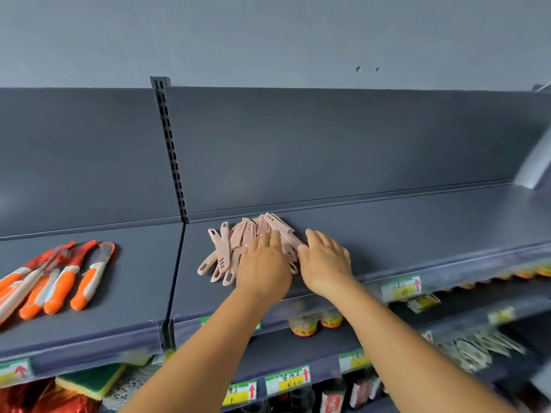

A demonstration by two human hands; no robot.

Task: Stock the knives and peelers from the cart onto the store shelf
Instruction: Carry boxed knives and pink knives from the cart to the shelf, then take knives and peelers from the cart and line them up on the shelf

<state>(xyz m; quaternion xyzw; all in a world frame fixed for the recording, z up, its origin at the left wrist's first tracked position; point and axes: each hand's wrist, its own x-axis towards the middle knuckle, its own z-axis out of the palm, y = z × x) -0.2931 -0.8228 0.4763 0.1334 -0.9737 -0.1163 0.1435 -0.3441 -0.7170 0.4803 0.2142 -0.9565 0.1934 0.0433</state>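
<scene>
Both hands flat, fingers straight, nothing gripped: left hand point(264, 263) pressing on pink knives point(238, 248), right hand point(326, 260) touching pile's right edge. Knives lie in loose heap on top shelf point(417, 228), near divider post, well back from front lip. Orange peelers point(59, 281) on next bay to left. Risk: uneven push fans heap wider, near handles slide toward shelf edge and drop; sheaths could slip off.

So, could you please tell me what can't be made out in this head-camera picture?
- Pink knives: the pile's right part is hidden under the left hand and right hand, so no count is possible.
- Orange peelers: the leftmost ones are cut off by the left edge.
- Price tags: the print is too blurred to read.
- Cart: not in view.
</scene>
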